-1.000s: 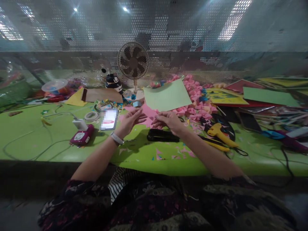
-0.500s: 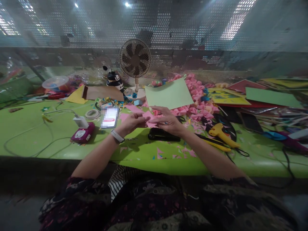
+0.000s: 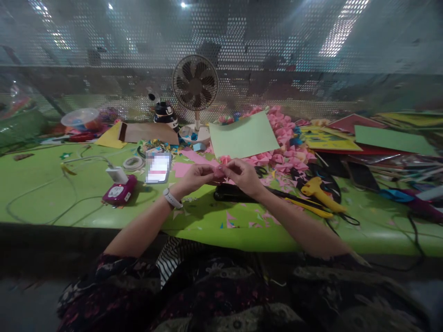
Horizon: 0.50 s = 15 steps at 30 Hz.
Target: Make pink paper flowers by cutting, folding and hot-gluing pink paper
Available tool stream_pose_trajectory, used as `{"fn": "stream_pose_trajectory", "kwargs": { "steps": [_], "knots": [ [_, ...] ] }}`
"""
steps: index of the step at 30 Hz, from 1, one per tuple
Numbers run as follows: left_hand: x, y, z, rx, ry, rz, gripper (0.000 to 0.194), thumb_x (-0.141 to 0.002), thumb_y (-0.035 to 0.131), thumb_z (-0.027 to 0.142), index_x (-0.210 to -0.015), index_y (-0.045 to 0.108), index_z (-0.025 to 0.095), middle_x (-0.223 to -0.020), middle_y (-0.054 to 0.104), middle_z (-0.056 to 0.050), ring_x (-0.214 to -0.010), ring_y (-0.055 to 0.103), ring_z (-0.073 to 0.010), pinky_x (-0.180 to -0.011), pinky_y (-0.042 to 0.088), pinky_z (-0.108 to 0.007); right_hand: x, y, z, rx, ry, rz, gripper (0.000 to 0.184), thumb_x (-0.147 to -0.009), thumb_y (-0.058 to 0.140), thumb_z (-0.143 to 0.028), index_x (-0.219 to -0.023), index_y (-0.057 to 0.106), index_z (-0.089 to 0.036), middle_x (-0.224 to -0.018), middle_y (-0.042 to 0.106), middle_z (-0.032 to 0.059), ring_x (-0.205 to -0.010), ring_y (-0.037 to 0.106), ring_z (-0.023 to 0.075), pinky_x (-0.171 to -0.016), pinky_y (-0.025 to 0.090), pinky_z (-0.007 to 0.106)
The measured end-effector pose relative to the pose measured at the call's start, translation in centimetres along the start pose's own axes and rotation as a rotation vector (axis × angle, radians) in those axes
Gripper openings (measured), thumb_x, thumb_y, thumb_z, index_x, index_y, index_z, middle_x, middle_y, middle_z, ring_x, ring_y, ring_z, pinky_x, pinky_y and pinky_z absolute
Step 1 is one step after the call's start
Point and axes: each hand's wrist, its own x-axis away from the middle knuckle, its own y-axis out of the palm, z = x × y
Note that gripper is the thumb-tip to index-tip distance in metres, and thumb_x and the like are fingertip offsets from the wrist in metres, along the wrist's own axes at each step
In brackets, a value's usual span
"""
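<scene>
One small pink paper piece point(image 3: 218, 172) is what I've got between both hands on the head cam; left hand point(image 3: 196, 177) has it pinched from one side, right hand point(image 3: 245, 178) from the other, fingertips nearly meeting; it's held above the green tabletop point(image 3: 200, 230), too small on my end to make out the folds; black tool point(image 3: 235, 193) lies just below the right hand; pale green sheet point(image 3: 245, 136) sits over pink paper flowers point(image 3: 282, 124) behind; lit phone point(image 3: 159, 168) to the left, fwiw.

dk floral top point(image 3: 221, 293) w/ pinkish bits, elbow-length slvs point(image 3: 100, 286), pale L wristband point(image 3: 172, 199), blk/wht striped cloth point(image 3: 169, 260) at lap
</scene>
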Motion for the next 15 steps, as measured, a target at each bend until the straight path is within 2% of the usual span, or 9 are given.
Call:
{"fn": "stream_pose_trajectory", "kwargs": {
  "steps": [4,8,15],
  "knots": [
    [0.06,-0.14,-0.01,0.009,0.000,-0.076,0.039,-0.078,0.078,0.042,-0.101,0.070,0.012,-0.102,0.076,-0.012,-0.101,0.072,-0.0215,-0.092,0.057,-0.039,-0.08,-0.32,-0.20,0.041,0.009,0.023,0.045,-0.082,0.065,-0.063,-0.076,0.061,-0.018,-0.068,0.064,0.0016,-0.059,0.056,0.0135,-0.057,0.045,0.028],
    [-0.01,-0.39,-0.28,0.001,-0.014,-0.090,0.036,-0.080,0.077,0.040,-0.102,0.070,0.012,-0.103,0.076,-0.012,-0.101,0.072,-0.0213,-0.092,0.057,-0.038,-0.09,-0.42,-0.36,0.099,-0.018,0.007,0.045,-0.084,0.063,-0.062,-0.075,0.060,-0.019,-0.067,0.063,0.0015,-0.057,0.055,0.0129,-0.056,0.043,0.028],
    [-0.10,-0.38,-0.39,-0.004,-0.005,-0.089,0.034,-0.079,0.077,0.040,-0.097,0.070,0.012,-0.099,0.076,-0.011,-0.098,0.072,-0.0212,-0.089,0.058,-0.038,-0.12,-0.41,-0.39,0.131,-0.050,-0.012,0.046,-0.084,0.062,-0.064,-0.076,0.059,-0.019,-0.069,0.065,0.0022,-0.058,0.057,0.0136,-0.057,0.045,0.028]
  ]
}}
